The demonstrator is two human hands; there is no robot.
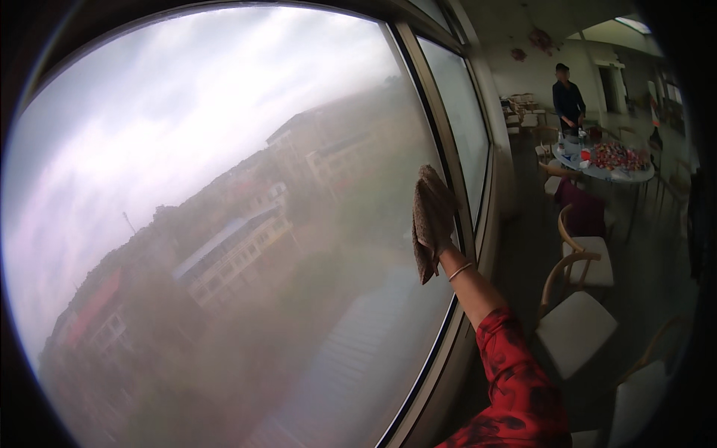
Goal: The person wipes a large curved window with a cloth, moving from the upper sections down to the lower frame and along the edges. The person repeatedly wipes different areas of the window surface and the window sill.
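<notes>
A brown terry cloth point(427, 224) lies against the large window pane point(269, 235), close to the pane's right-hand frame. My right hand point(448, 215) is on the cloth, which covers much of it and hangs down past the wrist; most of the fingers are hard to see. A thin bangle circles the wrist, and a red sleeve with dark patterns covers the forearm. The glass looks hazy, with buildings and trees blurred beyond it. My left hand is out of view.
A metal window frame point(434, 106) divides the large pane from a narrower one point(460, 117). Wooden chairs with pale seats point(577, 333) stand on the right. Farther back, a person in dark clothes point(567, 101) stands behind an oval table point(622, 176) heaped with small colourful items.
</notes>
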